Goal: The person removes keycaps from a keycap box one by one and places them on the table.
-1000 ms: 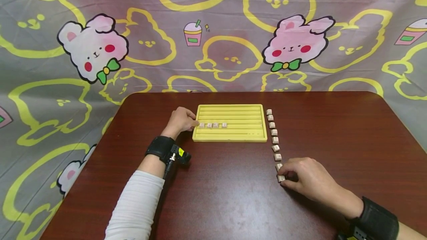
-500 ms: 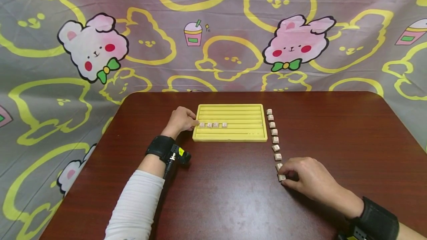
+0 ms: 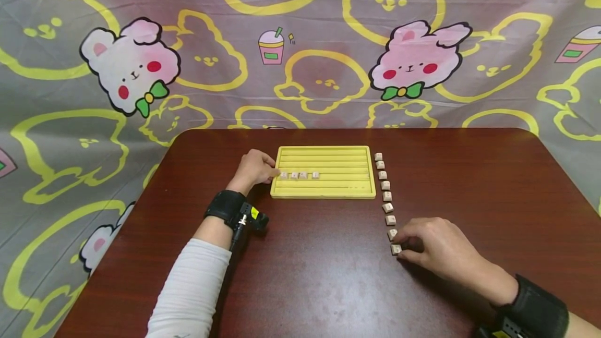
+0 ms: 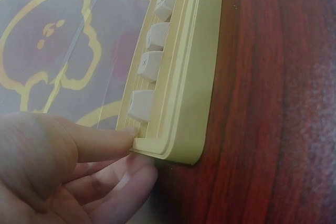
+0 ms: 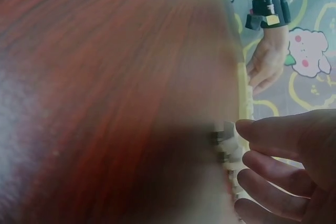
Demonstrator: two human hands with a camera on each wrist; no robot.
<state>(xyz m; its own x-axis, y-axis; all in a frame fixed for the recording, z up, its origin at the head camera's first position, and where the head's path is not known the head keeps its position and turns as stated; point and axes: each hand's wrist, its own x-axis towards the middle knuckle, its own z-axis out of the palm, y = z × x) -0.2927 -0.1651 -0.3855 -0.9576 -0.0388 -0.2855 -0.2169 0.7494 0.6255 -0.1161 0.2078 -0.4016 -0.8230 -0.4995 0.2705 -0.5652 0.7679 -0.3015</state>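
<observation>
My left hand [image 3: 255, 167] grips the left edge of a yellow ridged tray [image 3: 324, 193], thumb on the rim and fingers beneath, as the left wrist view shows. Several cream keycaps [image 4: 151, 66] sit in one of its grooves, with a wider gap before the last. To the right, my right hand [image 3: 443, 246] is beside the nearest keycap [image 3: 396, 250] of a column on the table. Its thumb tip is right at that keycap's side, and the forefinger is by the second keycap [image 3: 392, 234]. In the right wrist view the fingers are loosely bent and spread apart.
The column of keycaps [image 3: 386, 185] runs from the tray's right side toward the front of the dark red-brown table [image 3: 310, 265]. A patterned cloth [image 3: 324, 103] hangs behind the table. Both wrists wear black camera straps [image 3: 227, 210].
My right hand has drawn slightly away to the right from the nearest keycap, which has shifted very slightly. The left hand and the tray stay in place.
</observation>
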